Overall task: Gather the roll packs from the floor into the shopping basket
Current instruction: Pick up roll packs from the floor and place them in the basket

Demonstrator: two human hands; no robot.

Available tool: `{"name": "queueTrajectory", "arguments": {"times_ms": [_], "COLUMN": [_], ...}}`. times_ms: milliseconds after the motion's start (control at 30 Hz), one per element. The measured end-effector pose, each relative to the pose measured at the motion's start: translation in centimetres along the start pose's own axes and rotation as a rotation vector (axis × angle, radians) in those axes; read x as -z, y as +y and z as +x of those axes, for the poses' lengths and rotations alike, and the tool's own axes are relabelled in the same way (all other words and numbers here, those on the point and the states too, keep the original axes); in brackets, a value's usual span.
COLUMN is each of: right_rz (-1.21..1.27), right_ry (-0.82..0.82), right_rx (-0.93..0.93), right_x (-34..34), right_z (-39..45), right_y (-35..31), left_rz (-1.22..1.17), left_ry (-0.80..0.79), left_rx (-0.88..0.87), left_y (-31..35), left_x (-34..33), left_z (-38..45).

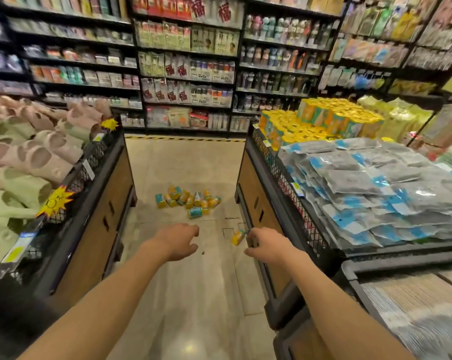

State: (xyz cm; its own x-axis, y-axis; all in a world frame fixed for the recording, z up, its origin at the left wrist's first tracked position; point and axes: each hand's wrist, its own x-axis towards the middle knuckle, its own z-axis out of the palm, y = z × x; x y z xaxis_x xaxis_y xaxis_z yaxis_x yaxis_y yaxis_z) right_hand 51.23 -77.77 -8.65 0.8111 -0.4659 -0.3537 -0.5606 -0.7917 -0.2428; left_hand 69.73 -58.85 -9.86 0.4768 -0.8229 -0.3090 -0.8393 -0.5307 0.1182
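Nothing gathered so far: cluster of small yellow-and-teal cylindrical roll packs (189, 201) lying on beige tiled floor (193, 281), one stray pack (238, 237) just beside half-curled, empty right hand (267, 246), left hand (179, 241) loosely open and empty, no shopping basket in view.

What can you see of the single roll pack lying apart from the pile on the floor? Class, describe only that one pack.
The lone roll pack is a small cylinder in glossy yellow-orange wrapping with a touch of teal. It lies tipped on its side on the beige tiled floor, close to the base of the right-hand display stand and nearer the person than the main pile. The right hand hovers just beside it, fingers curled, apparently not touching it. Any print on it is too blurred to read.
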Motion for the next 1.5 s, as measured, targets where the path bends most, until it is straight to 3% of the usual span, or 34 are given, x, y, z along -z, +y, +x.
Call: {"name": "queueTrajectory", "arguments": {"times_ms": [300, 467, 767, 1000, 1300, 1500], "right_rz": [0.036, 0.0, 0.023, 0.03, 0.105, 0.298], "right_ry": [-0.042, -0.046, -0.098, -0.192, -0.262, -0.302], "right_rx": [-0.003, -0.027, -0.071, -0.122, -0.169, -0.251], "right_x": [2.5, 4.8, 9.6, 9.7, 9.6, 9.5], "right_z": [16.2, 26.1, 40.7, 50.9, 66.9, 74.2], "right_y": [0.9, 0.2, 0.0, 3.6, 9.9, 13.2], "left_rz": [0.0, -0.049, -0.123, -0.202, -0.189, -0.216], "left_ry": [-0.001, 0.023, -0.046, -0.106, -0.27, -0.324], "left_rx": [0.068, 0.024, 0.052, 0.101, 0.126, 0.115], "left_y": [-6.7, -11.4, -19.4, -24.1, -25.2, -24.9], "left_x": [3.4, 5.6, 7.8, 8.0, 5.9, 6.2], "left_z": [12.7, 23.2, 37.5, 48.3, 64.3, 73.8]}}
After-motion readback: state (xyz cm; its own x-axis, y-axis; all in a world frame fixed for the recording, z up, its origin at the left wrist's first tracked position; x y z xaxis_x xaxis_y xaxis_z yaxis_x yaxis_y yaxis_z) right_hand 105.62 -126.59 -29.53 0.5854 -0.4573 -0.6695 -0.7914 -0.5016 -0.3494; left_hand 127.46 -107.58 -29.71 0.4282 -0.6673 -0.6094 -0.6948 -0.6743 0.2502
